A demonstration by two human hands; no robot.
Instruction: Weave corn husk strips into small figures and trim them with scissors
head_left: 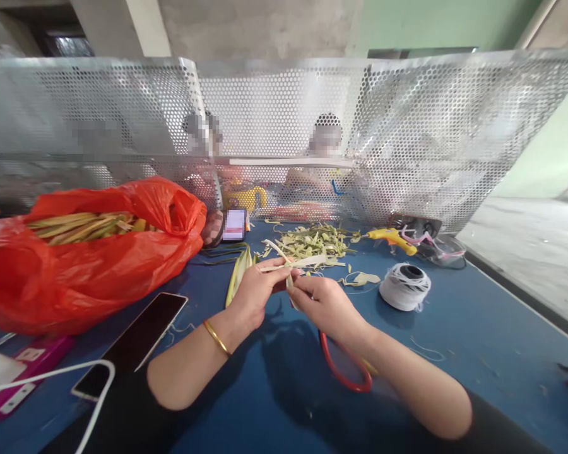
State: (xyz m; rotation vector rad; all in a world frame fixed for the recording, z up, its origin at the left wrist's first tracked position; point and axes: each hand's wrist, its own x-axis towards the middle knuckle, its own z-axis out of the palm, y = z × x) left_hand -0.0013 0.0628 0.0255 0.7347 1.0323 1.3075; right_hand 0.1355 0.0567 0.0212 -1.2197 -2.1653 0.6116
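Observation:
My left hand pinches several pale leaf strips that cross one another above the middle of the table. Closed on the lower end of the same strips, my right hand meets the left fingertips; the exact grip is partly hidden by the fingers. Longer green leaves lie just behind my left hand. A heap of leaf scraps spreads beyond both hands. Below my right forearm, a red loop-shaped handle rests on the table, the rest of it covered.
A red plastic bag of leaves fills the left side. Near it lie a dark phone and a purple power strip with a white cable. On the right are a white thread spool and yellow glue gun. A perforated panel stands behind.

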